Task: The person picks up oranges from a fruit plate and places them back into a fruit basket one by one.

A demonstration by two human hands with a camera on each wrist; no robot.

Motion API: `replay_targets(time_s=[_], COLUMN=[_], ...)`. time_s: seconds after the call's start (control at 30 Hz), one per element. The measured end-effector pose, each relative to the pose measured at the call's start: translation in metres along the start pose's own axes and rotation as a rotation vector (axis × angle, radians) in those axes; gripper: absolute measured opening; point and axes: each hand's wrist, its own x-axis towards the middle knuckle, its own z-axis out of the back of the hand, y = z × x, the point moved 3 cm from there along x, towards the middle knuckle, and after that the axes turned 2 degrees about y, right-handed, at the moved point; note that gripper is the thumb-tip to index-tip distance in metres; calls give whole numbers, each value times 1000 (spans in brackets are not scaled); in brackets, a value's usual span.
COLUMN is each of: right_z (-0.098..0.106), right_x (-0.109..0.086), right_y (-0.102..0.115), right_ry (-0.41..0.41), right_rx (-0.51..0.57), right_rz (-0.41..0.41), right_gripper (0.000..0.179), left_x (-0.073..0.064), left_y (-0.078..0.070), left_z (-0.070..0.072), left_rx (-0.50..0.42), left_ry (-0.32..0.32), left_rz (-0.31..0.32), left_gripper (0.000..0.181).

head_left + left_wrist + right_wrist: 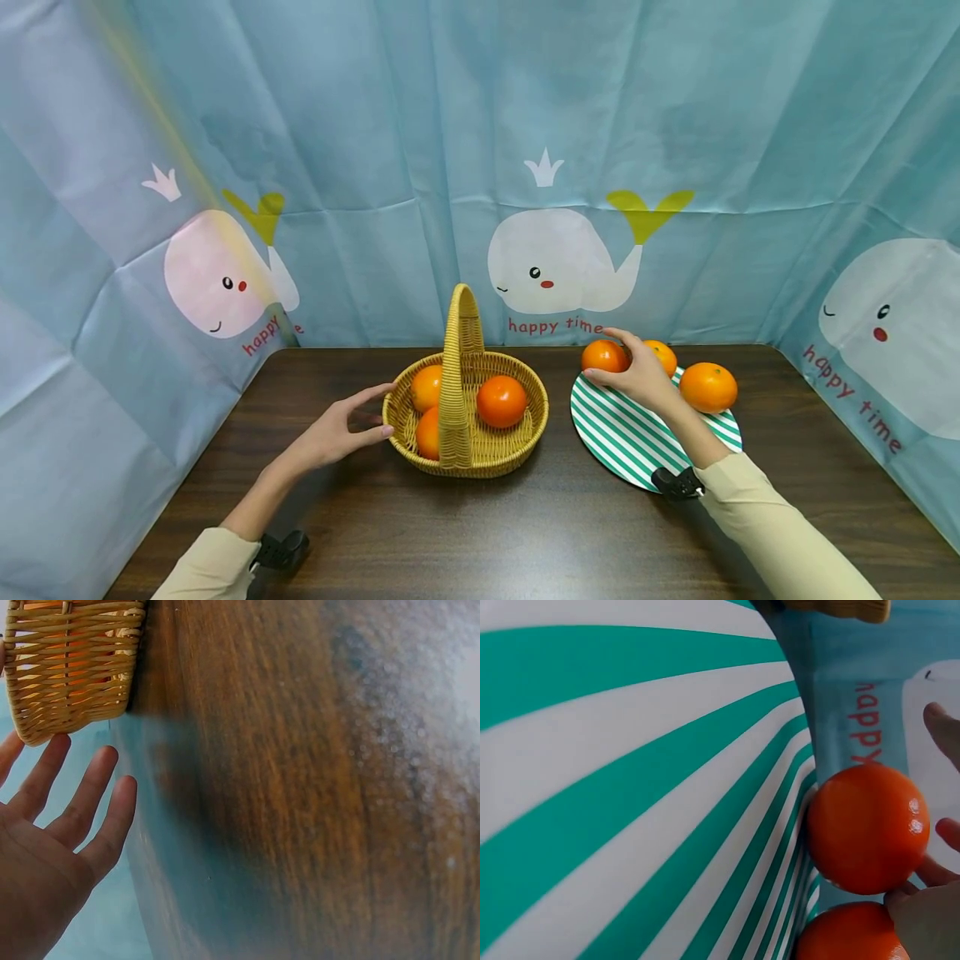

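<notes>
My left hand (330, 433) is at the left rim of a yellow wicker basket (487, 467), its fingers spread. In the left wrist view, fingertips (56, 742) reach the basket's woven side. Three orange fruits lie in the basket, one of them a glossy red-orange fruit (502, 402) right of the tall handle. On the far left edge of a green-and-white striped round plate (622, 433), my right hand (645, 379) reaches around another glossy red-orange fruit (866, 829). Its thumb (941, 731) stands apart from the fruit; other fingers are partly hidden behind it.
Two more oranges are on the plate's far and right side, one (660, 357) partly behind my right hand and one (708, 387) at the right edge. A dark wooden table (487, 533) carries everything. A blue curtain (375, 250) with whale prints hangs behind and on both sides.
</notes>
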Motion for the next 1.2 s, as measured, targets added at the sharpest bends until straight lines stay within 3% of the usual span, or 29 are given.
replay_targets(time_s=[0.37, 0.67, 1.2], right_z=[-4, -4, -4], right_x=[5, 5, 1], right_y=[-1, -1, -2], right_ry=[-44, -53, -32], right_rx=[-106, -133, -19], right_rz=[-6, -9, 23], right_gripper=[66, 64, 62], left_x=[0, 0, 0], left_y=[-3, -2, -1], left_z=[-1, -1, -2], left_rx=[12, -18, -23], left_ry=[-2, 9, 3], left_rz=[-8, -16, -34], left_gripper=[66, 66, 66])
